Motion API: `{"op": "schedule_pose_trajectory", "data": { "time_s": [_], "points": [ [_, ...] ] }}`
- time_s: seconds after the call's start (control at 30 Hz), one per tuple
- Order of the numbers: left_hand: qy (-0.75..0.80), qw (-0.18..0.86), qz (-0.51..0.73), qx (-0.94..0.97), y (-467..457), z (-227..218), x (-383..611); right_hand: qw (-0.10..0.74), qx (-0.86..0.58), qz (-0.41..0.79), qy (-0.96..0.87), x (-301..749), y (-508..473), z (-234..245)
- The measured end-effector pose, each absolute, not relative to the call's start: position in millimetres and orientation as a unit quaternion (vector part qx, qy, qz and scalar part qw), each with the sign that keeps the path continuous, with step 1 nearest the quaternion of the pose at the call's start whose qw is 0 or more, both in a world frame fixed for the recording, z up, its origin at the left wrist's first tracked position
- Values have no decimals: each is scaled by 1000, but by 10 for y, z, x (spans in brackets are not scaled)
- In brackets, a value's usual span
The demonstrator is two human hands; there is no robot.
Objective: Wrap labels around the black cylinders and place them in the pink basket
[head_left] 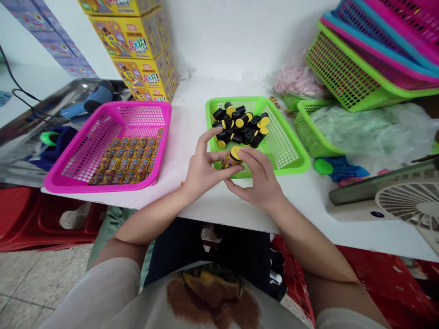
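Observation:
My left hand (202,167) and my right hand (259,176) meet over the white table (192,114), both pinched on one small yellow-capped tube with an orange label (232,158). Just beyond them a green mesh basket (291,157) holds a heap of black tubes with yellow caps (240,125). To the left a pink mesh basket (103,132) holds neat rows of labelled tubes (128,157).
Yellow printed cartons (137,45) are stacked at the back left. Green, blue and pink baskets (363,59) lean at the right over a second green basket (308,132) and plastic bags (370,128). A white fan (408,201) lies at the right edge. Red crates (41,219) sit below.

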State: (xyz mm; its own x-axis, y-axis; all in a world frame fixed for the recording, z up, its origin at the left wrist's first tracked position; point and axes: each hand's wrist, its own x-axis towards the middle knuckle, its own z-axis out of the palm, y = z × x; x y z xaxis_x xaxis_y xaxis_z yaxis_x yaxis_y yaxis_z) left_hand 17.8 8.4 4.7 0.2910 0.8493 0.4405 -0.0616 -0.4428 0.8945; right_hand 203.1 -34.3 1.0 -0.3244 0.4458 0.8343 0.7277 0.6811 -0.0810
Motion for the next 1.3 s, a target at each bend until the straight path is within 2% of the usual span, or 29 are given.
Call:
{"op": "schedule_pose_trajectory", "data": {
  "time_s": [0.17, 0.33, 0.5, 0.63, 0.83, 1.13, 1.3],
  "points": [
    [197, 566, 475, 645, 41, 139, 242, 505, -344, -213, -763, 1951, -367, -31],
    [101, 650, 337, 674, 29, 139, 190, 498, -354, -195, -768, 1866, -460, -78],
    [94, 690, 277, 662, 33, 126, 144, 511, -332, -117, -784, 1839, -485, -101],
    [73, 709, 255, 654, 70, 118, 131, 520, -295, -113, -794, 1829, -467, -83],
    [141, 600, 320, 720, 40, 128, 131, 494, -280, -148, -809, 1925, -400, -97],
    [110, 444, 438, 774, 18, -35, 239, 490, -286, -171, -805, 1955, -426, -107],
    [226, 314, 436, 813, -126, 242, 112, 494, -326, -181, -786, 2041, -382, -121]
  ]
}}
